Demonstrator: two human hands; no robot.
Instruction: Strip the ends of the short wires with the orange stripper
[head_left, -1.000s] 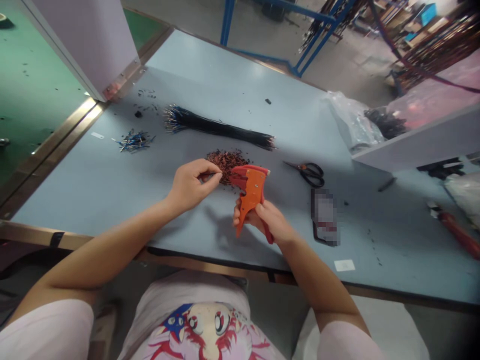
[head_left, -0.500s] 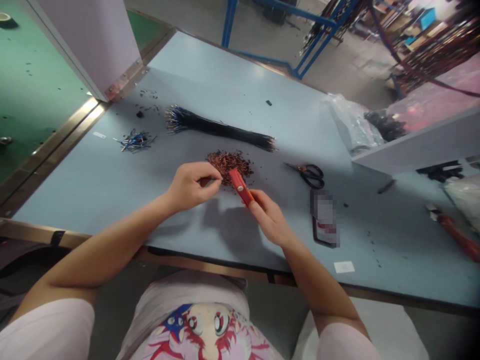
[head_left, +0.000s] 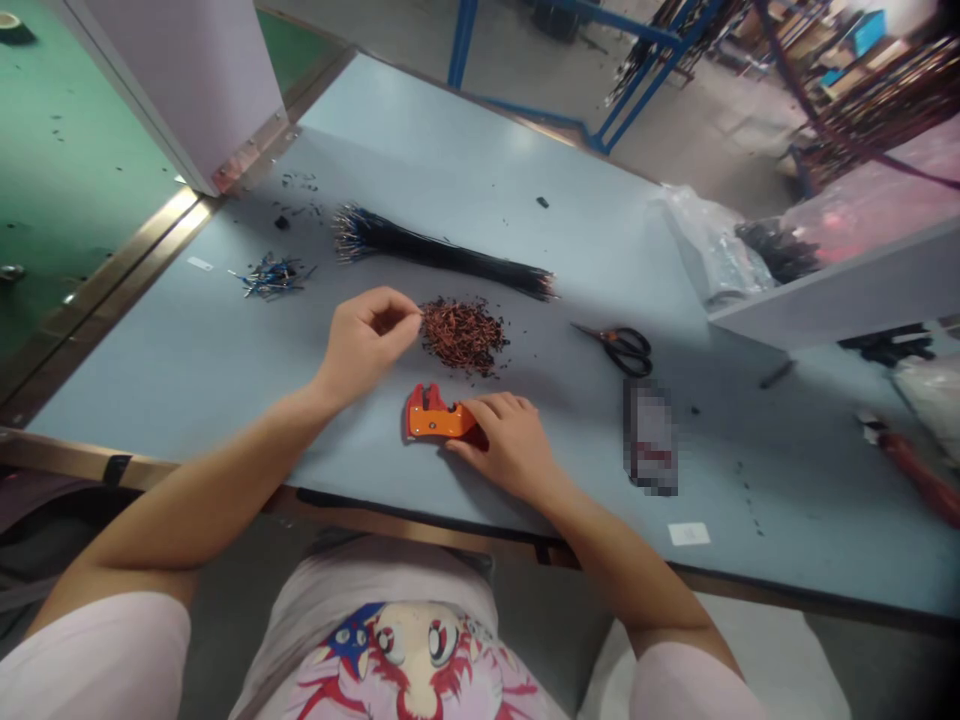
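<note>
Setting the orange wire stripper point(head_left: 435, 418) down on the tabletop point(head_left: 480, 150), I leave my right hand point(head_left: 504, 445) lying open across it, my left hand point(head_left: 367, 340) pinched beside the copper wire clippings point(head_left: 463, 336).

- Centre: grip end of the orange wire stripper point(head_left: 439, 418) hidden beneath the right hand point(head_left: 510, 445).
- Centre left: anything between the fingertips point(head_left: 412, 312) of the left hand point(head_left: 365, 340) too small to tell.
- Centre: single pieces in the reddish-brown pile of snippets point(head_left: 463, 336) too small to tell.
- Right of centre: pixelated object point(head_left: 650, 437) blurred; kind unknown.
- Right edge: red-handled tool point(head_left: 921, 482) cut off by the frame; kind unknown.
- Upper right: dark bundles on racks point(head_left: 885, 110) too small to tell, partly cut off.
</note>
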